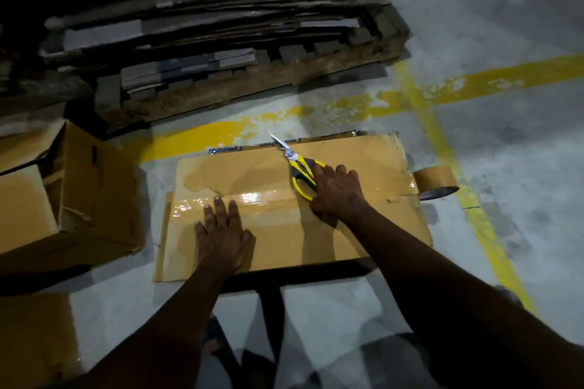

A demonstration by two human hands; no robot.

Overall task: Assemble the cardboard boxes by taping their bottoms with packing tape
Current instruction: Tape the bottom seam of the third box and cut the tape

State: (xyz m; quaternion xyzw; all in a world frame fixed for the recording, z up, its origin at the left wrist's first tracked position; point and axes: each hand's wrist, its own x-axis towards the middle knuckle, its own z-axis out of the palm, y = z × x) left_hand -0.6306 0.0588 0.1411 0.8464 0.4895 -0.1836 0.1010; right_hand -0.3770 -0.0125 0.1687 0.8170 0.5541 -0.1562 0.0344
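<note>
A brown cardboard box [373, 224] stands bottom-up on the floor in front of me, with a glossy strip of packing tape [259, 199] running along its middle seam. My left hand [226, 235] lies flat on the tape and flap, fingers spread. Over the seam further right, my right hand [338, 193] holds yellow-and-black scissors [298, 167] whose blades point away to the upper left. The brown tape roll [436, 181] hangs at the box's right edge, still joined to the strip.
An open cardboard box [72, 186] lies on its side at the left, and another piece of cardboard [34, 335] sits at the lower left. A wooden pallet [284, 73] stacked with flattened cartons [205, 9] stands behind. Yellow lines [474, 218] cross the grey concrete floor.
</note>
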